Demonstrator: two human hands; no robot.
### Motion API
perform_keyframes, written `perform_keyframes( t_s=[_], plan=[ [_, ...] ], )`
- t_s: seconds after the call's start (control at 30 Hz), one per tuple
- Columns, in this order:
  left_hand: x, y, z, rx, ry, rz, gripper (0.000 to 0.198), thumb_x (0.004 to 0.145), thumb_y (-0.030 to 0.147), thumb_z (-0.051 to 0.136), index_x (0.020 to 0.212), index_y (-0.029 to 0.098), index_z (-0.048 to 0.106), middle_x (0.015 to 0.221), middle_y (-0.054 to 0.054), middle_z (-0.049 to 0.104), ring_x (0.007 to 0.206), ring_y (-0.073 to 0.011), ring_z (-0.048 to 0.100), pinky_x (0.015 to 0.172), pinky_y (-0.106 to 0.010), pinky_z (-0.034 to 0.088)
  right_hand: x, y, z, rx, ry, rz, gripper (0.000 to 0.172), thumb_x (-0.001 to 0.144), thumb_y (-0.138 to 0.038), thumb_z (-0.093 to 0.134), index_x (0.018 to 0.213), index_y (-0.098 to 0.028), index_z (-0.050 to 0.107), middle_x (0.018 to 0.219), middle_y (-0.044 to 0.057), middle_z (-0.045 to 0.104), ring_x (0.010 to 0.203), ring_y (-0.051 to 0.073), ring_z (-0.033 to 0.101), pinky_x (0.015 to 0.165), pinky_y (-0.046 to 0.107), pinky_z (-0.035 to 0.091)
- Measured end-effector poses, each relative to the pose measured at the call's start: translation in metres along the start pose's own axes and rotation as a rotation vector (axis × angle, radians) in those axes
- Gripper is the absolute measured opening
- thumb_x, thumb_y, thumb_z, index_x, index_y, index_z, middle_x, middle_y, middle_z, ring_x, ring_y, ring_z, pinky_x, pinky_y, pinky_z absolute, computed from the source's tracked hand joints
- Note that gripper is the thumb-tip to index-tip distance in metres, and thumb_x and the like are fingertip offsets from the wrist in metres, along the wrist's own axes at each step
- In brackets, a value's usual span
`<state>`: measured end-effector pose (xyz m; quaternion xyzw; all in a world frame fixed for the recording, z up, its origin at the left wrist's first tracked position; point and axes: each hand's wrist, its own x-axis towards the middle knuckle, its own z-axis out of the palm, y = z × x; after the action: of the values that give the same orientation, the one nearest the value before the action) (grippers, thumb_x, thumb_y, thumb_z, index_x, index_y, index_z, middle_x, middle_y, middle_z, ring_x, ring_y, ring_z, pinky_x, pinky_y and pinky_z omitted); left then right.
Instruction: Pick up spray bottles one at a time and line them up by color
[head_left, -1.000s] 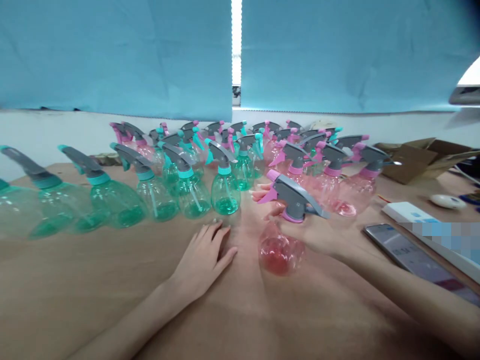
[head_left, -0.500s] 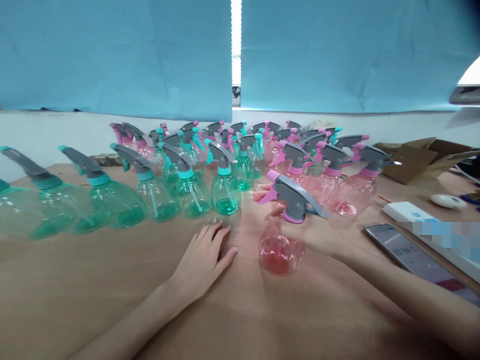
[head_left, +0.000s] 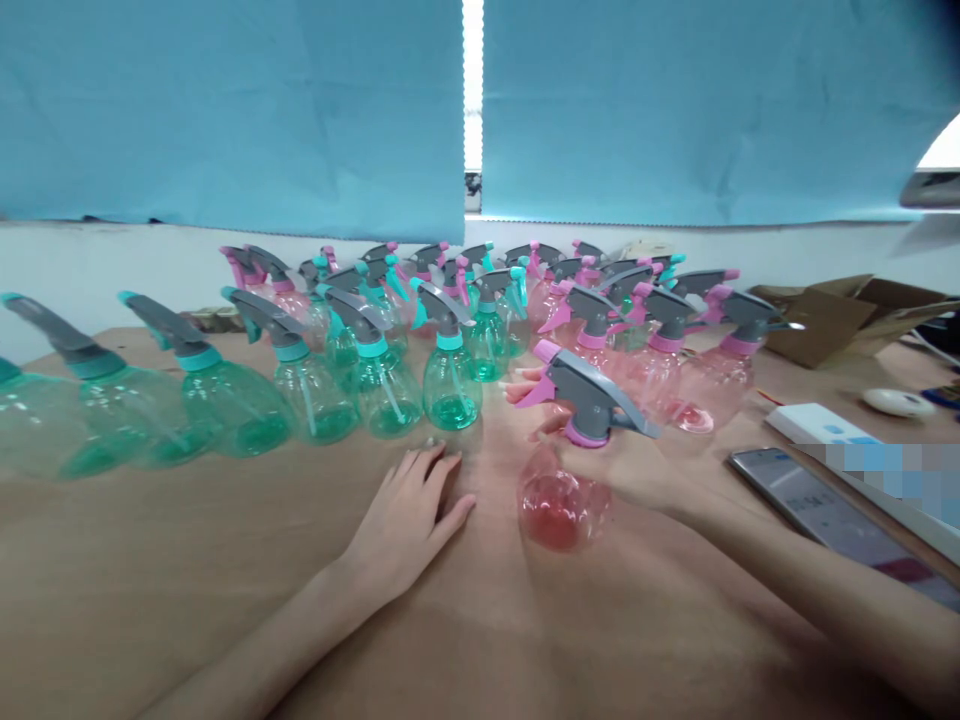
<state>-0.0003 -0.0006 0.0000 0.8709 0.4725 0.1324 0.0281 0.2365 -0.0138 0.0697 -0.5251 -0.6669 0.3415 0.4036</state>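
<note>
My left hand (head_left: 409,525) lies palm down on the wooden table, fingers loosely stretched and holding nothing. Nearest to it stands a green spray bottle (head_left: 451,395) with a grey and turquoise head. My right hand (head_left: 622,465) is closed round the neck of a pink spray bottle (head_left: 562,510), just under its collar. Some of its fingers show left of the bottle's grey and pink trigger head; the rest of the grip is partly hidden. That bottle is low at the table, its nozzle pointing left, with reddish colour in its base.
Several green spray bottles (head_left: 236,405) form a row on the left. Pink ones (head_left: 660,370) stand behind my right hand, and mixed colours fill the back. A phone (head_left: 832,510), a white box (head_left: 821,425), a white mouse (head_left: 898,403) and a cardboard box (head_left: 825,320) lie right.
</note>
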Motion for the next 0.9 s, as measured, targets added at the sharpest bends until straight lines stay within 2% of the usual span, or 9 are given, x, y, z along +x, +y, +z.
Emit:
perform_keyframes(
  t_s=[0.1, 0.23, 0.33, 0.43, 0.57, 0.67, 0.83, 0.9],
  plan=[
    [0.0, -0.001, 0.0, -0.003, 0.012, 0.01, 0.044, 0.096, 0.045, 0.043, 0.126, 0.015, 0.052, 0.132, -0.015, 0.052, 0.123, -0.0311, 0.046, 0.1, -0.049, 0.04, -0.001, -0.003, 0.0, 0.02, 0.003, -0.003, 0.01, 0.063, -0.023, 0.052, 0.06, -0.025, 0.043, 0.062, -0.003, 0.049, 0.072, 0.018, 0.055, 0.073, 0.037, 0.048],
    [0.0, -0.001, 0.001, -0.009, 0.014, 0.007, 0.043, 0.096, 0.046, 0.043, 0.126, 0.016, 0.052, 0.133, -0.015, 0.052, 0.123, -0.0312, 0.046, 0.1, -0.049, 0.039, -0.002, -0.006, -0.001, -0.016, 0.019, -0.02, 0.014, 0.065, -0.021, 0.052, 0.059, -0.026, 0.04, 0.055, -0.004, 0.043, 0.07, 0.019, 0.055, 0.073, 0.038, 0.049],
    [0.0, 0.0, 0.0, -0.019, 0.015, 0.003, 0.044, 0.096, 0.046, 0.043, 0.126, 0.016, 0.052, 0.132, -0.015, 0.052, 0.124, -0.0317, 0.046, 0.1, -0.05, 0.039, -0.001, -0.005, -0.002, -0.002, -0.012, -0.029, 0.018, 0.065, -0.018, 0.053, 0.057, -0.026, 0.039, 0.055, -0.004, 0.042, 0.073, 0.019, 0.056, 0.075, 0.039, 0.049],
    [0.0, 0.001, -0.001, -0.031, 0.031, 0.012, 0.042, 0.096, 0.045, 0.043, 0.126, 0.017, 0.051, 0.132, -0.014, 0.053, 0.124, -0.0312, 0.046, 0.1, -0.049, 0.04, 0.0, -0.004, -0.002, 0.008, -0.035, -0.032, 0.015, 0.064, -0.016, 0.052, 0.057, -0.025, 0.041, 0.059, -0.004, 0.047, 0.072, 0.018, 0.056, 0.076, 0.038, 0.05],
    [0.0, 0.001, -0.002, -0.025, 0.006, 0.001, 0.043, 0.096, 0.044, 0.045, 0.128, 0.016, 0.05, 0.133, -0.014, 0.052, 0.125, -0.0305, 0.045, 0.101, -0.048, 0.038, -0.002, -0.008, -0.001, 0.015, 0.034, 0.005, 0.007, 0.063, -0.018, 0.05, 0.063, -0.025, 0.047, 0.069, -0.002, 0.056, 0.071, 0.018, 0.057, 0.072, 0.037, 0.05],
    [0.0, 0.001, -0.002, -0.02, 0.0, -0.007, 0.043, 0.095, 0.044, 0.046, 0.129, 0.016, 0.05, 0.134, -0.014, 0.051, 0.126, -0.0306, 0.045, 0.102, -0.048, 0.038, -0.004, -0.012, -0.002, -0.016, 0.046, 0.021, 0.009, 0.06, -0.021, 0.049, 0.067, -0.026, 0.053, 0.071, 0.0, 0.06, 0.072, 0.02, 0.059, 0.07, 0.036, 0.051],
    [-0.001, 0.001, -0.002, -0.03, 0.006, -0.005, 0.044, 0.095, 0.044, 0.045, 0.129, 0.015, 0.049, 0.134, -0.015, 0.051, 0.125, -0.0311, 0.045, 0.102, -0.049, 0.038, -0.005, -0.019, -0.005, -0.152, 0.123, -0.029, 0.014, 0.056, -0.026, 0.049, 0.068, -0.027, 0.057, 0.062, 0.0, 0.057, 0.058, 0.019, 0.055, 0.052, 0.033, 0.047],
    [-0.001, 0.001, -0.001, -0.03, 0.013, 0.004, 0.044, 0.095, 0.044, 0.045, 0.128, 0.015, 0.049, 0.134, -0.014, 0.052, 0.125, -0.031, 0.045, 0.102, -0.049, 0.038, -0.006, -0.02, -0.005, -0.185, 0.159, -0.033, 0.009, 0.055, -0.026, 0.049, 0.062, -0.027, 0.054, 0.054, -0.001, 0.051, 0.051, 0.018, 0.051, 0.046, 0.031, 0.044]
  ],
)
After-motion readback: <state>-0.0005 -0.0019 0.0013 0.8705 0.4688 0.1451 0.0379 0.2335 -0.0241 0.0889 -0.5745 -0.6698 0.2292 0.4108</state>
